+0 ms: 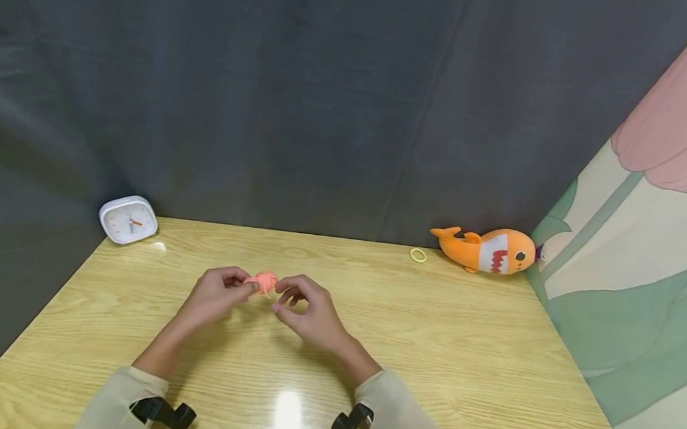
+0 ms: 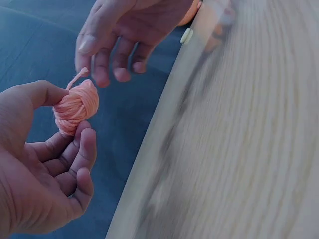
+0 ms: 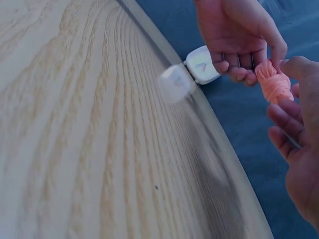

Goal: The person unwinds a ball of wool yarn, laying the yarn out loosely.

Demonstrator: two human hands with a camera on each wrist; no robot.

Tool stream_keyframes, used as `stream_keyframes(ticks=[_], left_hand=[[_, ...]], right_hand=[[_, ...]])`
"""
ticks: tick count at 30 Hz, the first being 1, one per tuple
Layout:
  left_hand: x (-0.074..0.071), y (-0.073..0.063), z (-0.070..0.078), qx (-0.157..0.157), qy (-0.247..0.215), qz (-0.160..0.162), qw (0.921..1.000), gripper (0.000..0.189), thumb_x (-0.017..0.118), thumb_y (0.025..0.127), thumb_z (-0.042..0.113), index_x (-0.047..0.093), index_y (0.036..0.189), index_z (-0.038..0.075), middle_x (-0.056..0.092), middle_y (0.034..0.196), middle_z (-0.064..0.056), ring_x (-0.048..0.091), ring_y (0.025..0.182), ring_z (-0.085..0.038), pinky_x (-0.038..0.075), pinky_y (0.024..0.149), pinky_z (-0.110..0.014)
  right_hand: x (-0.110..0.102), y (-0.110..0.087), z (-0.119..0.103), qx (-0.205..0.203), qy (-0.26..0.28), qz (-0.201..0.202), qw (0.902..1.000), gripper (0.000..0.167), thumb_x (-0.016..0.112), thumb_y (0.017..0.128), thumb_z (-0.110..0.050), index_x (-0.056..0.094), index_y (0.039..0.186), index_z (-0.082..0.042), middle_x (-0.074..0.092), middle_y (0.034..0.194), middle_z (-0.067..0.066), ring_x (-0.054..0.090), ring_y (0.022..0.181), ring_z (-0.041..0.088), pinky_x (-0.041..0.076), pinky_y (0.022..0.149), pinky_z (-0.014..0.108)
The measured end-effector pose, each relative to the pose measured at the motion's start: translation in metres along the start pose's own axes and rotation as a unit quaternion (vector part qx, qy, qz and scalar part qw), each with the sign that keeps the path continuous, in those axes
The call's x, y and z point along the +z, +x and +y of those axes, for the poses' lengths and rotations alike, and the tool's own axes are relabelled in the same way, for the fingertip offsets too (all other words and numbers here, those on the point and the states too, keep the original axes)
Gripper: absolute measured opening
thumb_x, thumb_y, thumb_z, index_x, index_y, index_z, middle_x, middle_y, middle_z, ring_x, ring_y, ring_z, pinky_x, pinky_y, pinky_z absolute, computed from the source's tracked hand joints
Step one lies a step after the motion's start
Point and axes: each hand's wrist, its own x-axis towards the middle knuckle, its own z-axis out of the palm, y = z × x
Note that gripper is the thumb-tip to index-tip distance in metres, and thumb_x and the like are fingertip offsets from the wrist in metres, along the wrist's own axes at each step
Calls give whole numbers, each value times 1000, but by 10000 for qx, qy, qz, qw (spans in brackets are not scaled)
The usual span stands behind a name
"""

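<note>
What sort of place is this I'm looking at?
Likely an indoor corner, perhaps set up for filming: a dark cloth backdrop stands behind the wood-grained table, and a plant-patterned wall closes off the picture's right side.

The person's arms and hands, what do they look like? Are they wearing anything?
The left sleeve and right sleeve are plain, pale cream, and stop well before the hands. Each has a bent black gadget with a chunky end, the left gadget and the right gadget. I see no cables. The left hand and right hand wear no gloves.
</note>
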Motion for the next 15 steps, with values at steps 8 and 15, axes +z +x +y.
stream_keyframes(ticks=[8,15], left_hand=[[8,-1,4,-29,-600,-159,9981,30,70,99,27,69,112,0,69,95,-16,64,89,-28,53,77,-36],[11,-4,9,-165,-1049,-308,9939,28,69,99,22,66,114,-1,68,97,-7,65,93,-24,54,88,-40]], right_hand=[[4,1,0,-283,-76,550,9981,23,81,89,-7,69,108,-6,70,101,11,69,84,23,57,77,30],[6,1,4,-607,-251,911,9937,20,82,87,-6,70,103,-6,69,93,11,66,78,20,55,71,29]])
